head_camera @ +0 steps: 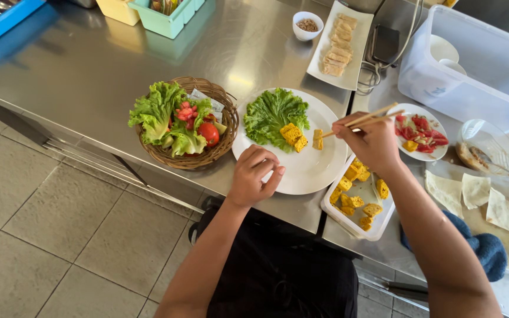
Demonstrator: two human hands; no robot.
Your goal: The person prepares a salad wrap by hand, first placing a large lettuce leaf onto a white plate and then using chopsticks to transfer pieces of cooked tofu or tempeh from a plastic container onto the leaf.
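My right hand [371,141] grips a pair of wooden chopsticks [365,119], their tips pinching a yellow food cube [317,139] just above the large white plate [319,168]. On that plate lie a green lettuce leaf [272,112] and two more yellow cubes [293,136]. My left hand [254,175] rests on the plate's near rim, fingers curled, holding nothing. A white rectangular tray [341,219] with several yellow cubes sits just right of the plate, under my right wrist.
A wicker basket [195,158] of lettuce and tomato stands left of the plate. A small plate of red slices [440,154], a long dish of rolls [319,62], a small bowl [307,25], a clear bin [443,88], flatbread pieces [475,191] and a blue cloth [490,250] lie to the right.
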